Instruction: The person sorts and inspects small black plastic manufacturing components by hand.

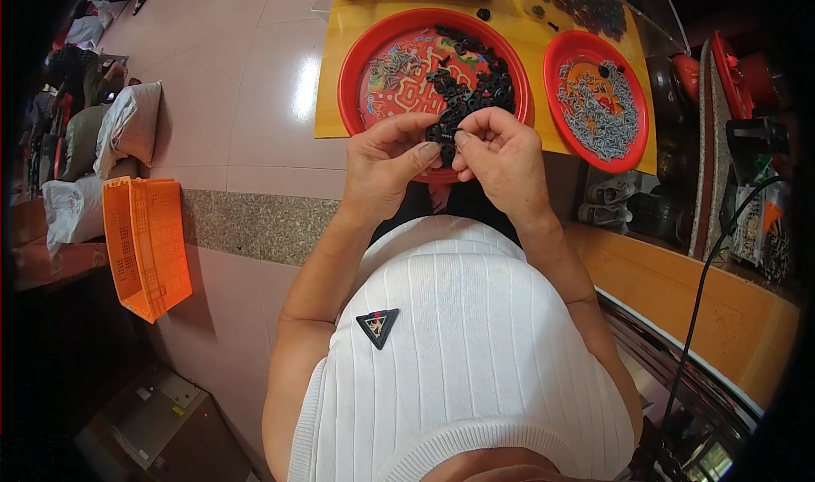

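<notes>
Both hands meet at the near rim of a round red tray [348, 83]. My left hand [386, 163] pinches with thumb and forefinger at a small black part [446, 132]. From the other side, my right hand [503, 161] pinches at the same spot, its fingers curled. A bit of metal seems to show between the fingertips, too small to name. In the tray, many small black plastic parts [475, 83] are heaped on the right side. Thin silvery metal pieces [395, 64] lie scattered on its left side.
A smaller red tray [552, 100] to the right holds many silvery metal pieces [598, 121]. Both trays stand on a yellow table [331, 108]. Clear bins [586, 2] with dark parts stand behind. An orange plastic crate [148, 248] is on the floor at left, near white sacks [127, 129].
</notes>
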Demonstrator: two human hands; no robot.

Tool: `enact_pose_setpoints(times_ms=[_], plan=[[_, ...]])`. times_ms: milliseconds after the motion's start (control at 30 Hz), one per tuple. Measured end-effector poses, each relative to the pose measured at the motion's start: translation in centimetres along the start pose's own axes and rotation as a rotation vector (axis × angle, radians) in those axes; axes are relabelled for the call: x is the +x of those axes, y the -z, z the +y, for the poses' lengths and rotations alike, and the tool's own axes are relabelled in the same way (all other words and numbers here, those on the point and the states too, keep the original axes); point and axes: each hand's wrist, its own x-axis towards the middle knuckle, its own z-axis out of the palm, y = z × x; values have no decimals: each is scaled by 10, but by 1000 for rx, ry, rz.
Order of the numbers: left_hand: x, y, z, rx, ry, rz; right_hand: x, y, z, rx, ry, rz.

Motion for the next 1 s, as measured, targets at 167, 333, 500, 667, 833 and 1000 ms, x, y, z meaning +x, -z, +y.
enact_pose_setpoints(times_ms=[167, 333, 500, 667, 833, 1000], plan=[[-1, -3, 0, 34, -9, 6, -1, 1, -1, -7, -7, -12], [-2, -4, -2, 6, -19, -11, 0, 0, 0, -21, -18, -14], [-3, -5, -4, 24, -21, -16, 0, -2, 1, -9, -29, -21], [-3, -6, -5, 41, -33, 3, 2, 0, 4, 39, -30, -59], [-2, -5, -5, 95, -91, 2, 8, 8, 14, 322, -67, -185], [-3, -4, -9, 77, -76, 1, 14, 14, 25, 508, -121, -299]])
